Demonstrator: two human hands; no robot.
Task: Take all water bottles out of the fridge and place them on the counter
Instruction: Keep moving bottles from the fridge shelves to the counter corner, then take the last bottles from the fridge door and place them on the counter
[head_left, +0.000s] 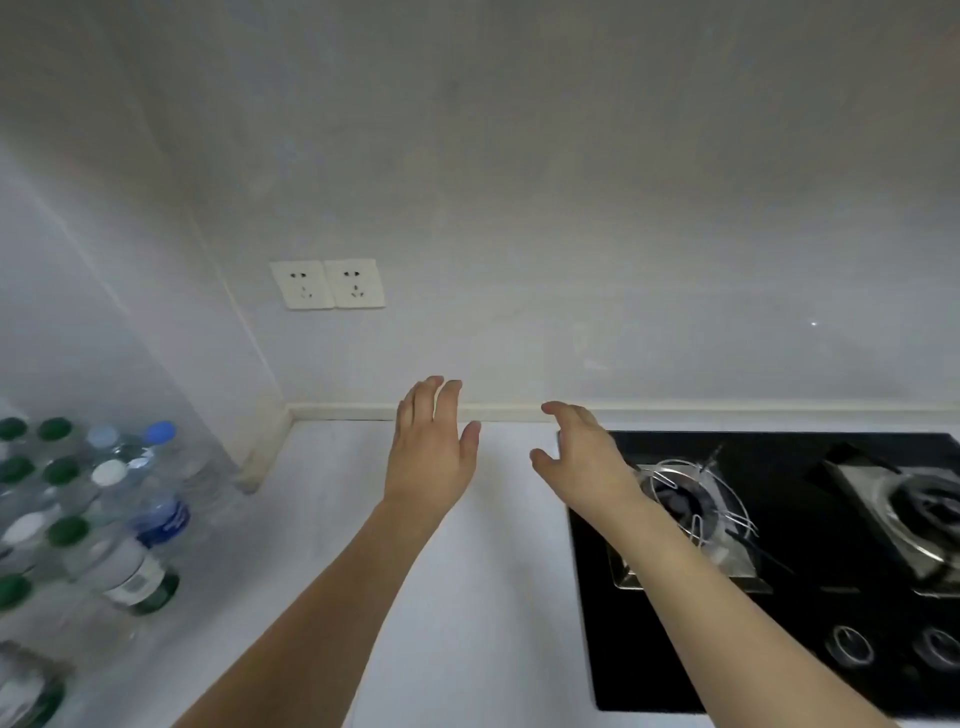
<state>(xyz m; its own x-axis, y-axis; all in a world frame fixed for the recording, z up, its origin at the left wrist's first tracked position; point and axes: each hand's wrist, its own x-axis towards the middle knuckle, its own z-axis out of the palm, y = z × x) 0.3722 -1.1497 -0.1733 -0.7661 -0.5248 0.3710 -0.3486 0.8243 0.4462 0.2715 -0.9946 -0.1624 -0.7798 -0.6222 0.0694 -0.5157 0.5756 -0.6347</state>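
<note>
1. Left hand (431, 441): raised over the middle of the worktop (467, 597), fingers straight and lying side by side, thumb held out; empty, touching nothing.
2. Right hand (582, 457): raised just beside the left one, over the left rear corner of the hob (779, 571); fingers loosely bent and parted, thumb out toward the left hand; empty. Forearm crossing above the hob's left burner (685, 499).
3. Water bottles (78, 499): clustered upright at the left end of the worktop, near the rear left corner and running forward along the left edge. Caps mixed: green, white, pale blue, one brighter blue. One bottle (161, 514) with a blue label at the right side of the cluster; another (140, 582) with a white and green label just in front of it. Bottles closely packed; exact count cannot be told, picture soft there.
4. Both hands well apart from the bottles.
5. Hob: black glass, set into the right part of the worktop, two burners with metal surrounds, wire pan support on the left one, two knobs (893, 647) near the front edge.
6. Wall behind: pale, two white sockets (328, 284) side by side above the rear left part of the worktop.
</note>
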